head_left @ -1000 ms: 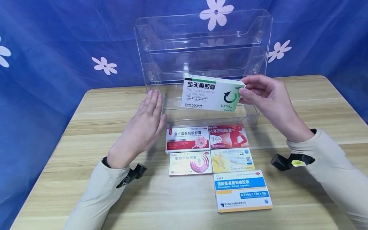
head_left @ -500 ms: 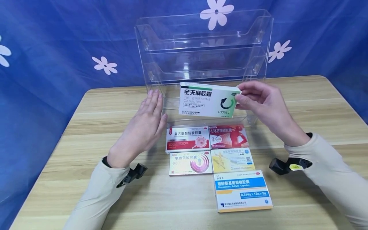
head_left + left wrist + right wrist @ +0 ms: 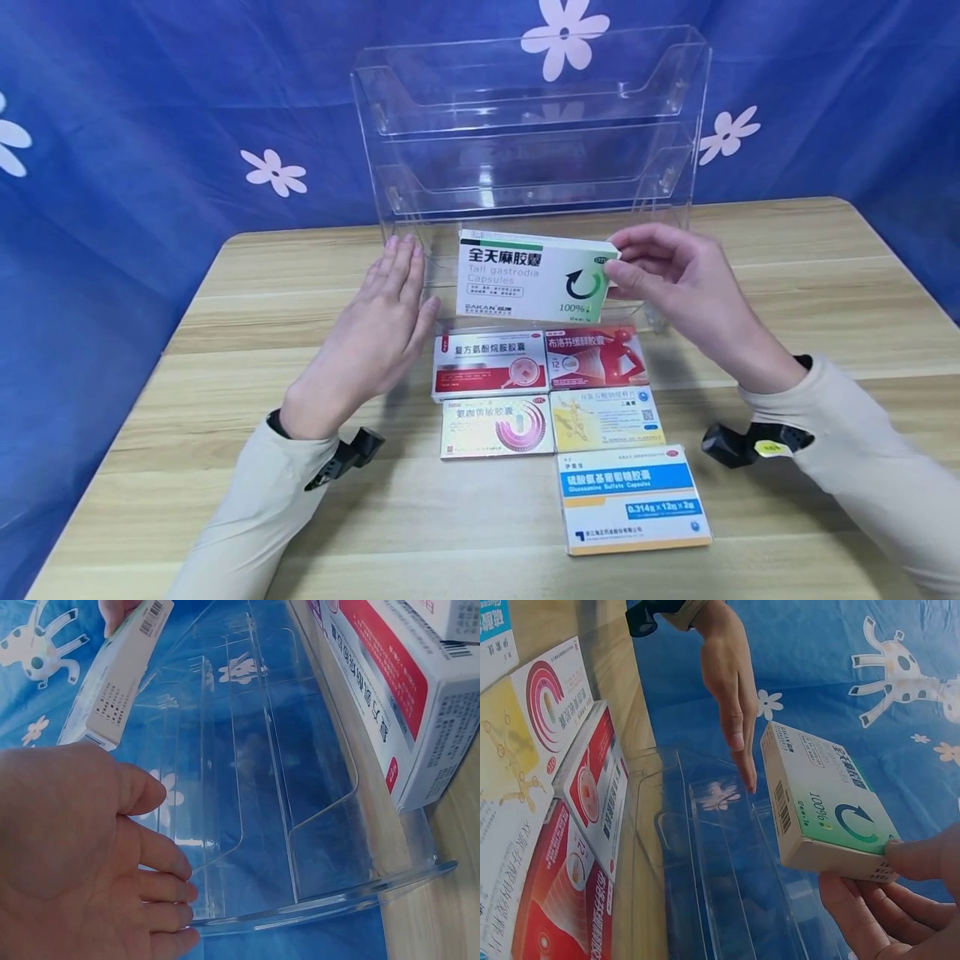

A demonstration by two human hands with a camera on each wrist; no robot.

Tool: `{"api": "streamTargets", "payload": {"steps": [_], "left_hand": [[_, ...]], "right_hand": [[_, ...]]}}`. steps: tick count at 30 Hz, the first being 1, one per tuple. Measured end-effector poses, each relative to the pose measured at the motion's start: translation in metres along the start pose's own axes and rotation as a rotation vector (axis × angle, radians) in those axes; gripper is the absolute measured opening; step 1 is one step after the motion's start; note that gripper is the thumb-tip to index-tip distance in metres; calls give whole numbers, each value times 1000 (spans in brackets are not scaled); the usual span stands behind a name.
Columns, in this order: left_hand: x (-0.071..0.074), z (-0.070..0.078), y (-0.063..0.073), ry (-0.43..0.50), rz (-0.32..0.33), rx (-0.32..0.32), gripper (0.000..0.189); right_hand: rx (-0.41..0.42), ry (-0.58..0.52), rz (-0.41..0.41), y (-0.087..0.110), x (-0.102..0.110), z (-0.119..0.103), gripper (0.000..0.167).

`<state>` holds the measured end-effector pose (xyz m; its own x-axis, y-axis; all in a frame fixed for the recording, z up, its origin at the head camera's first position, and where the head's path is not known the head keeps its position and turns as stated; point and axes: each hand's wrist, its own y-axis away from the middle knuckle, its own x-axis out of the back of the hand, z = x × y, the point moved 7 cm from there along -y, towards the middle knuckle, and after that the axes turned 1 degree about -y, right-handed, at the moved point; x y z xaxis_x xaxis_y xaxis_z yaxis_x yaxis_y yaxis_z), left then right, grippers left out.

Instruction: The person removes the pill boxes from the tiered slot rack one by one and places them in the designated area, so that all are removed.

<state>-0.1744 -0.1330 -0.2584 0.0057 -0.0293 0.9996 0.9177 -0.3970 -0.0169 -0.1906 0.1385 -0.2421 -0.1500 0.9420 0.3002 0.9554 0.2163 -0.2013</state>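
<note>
My right hand (image 3: 678, 287) pinches the right end of a white and green medicine box (image 3: 532, 279), held up in front of the lower part of a clear acrylic rack (image 3: 525, 167). In the right wrist view the thumb and fingers (image 3: 919, 855) grip that box (image 3: 829, 799) by one end. My left hand (image 3: 367, 333) has its fingers straight, by the left side of the rack; the left wrist view shows its fingertips at the rack's side edge. Whether they touch it is hard to tell.
Below the rack lie a white and red box (image 3: 490, 362), a red box (image 3: 596, 357), a silvery pink box (image 3: 497, 427), a yellow box (image 3: 607, 418) and a white and blue box (image 3: 633, 500). A blue curtain (image 3: 150, 108) hangs behind the wooden table (image 3: 225, 333).
My right hand has lowered the white and green medicine box and brought it slightly left and nearer. The left hand and the boxes on the table have stayed put.
</note>
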Motion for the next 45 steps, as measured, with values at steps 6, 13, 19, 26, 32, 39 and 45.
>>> {"api": "streamTargets", "payload": {"steps": [6, 13, 19, 26, 32, 39, 45], "left_hand": [[0, 0, 0, 0, -3, 1, 63], [-1, 0, 0, -2, 1, 1, 62], [-1, 0, 0, -5, 2, 2, 63], [0, 1, -1, 4, 6, 0, 62], [0, 1, -1, -5, 8, -1, 63], [0, 1, 0, -6, 17, -4, 62], [-1, 1, 0, -11, 18, -3, 63]], "right_hand": [[-21, -5, -45, 4, -5, 3, 31], [-41, 12, -69, 9, -9, 7, 32], [-67, 23, -81, 13, -12, 12, 32], [-80, 30, -119, 18, -14, 17, 35], [-103, 39, -131, 22, -16, 22, 36], [-133, 18, -177, 31, -25, 25, 34], [-147, 1, -207, 37, -35, 30, 32]]}}
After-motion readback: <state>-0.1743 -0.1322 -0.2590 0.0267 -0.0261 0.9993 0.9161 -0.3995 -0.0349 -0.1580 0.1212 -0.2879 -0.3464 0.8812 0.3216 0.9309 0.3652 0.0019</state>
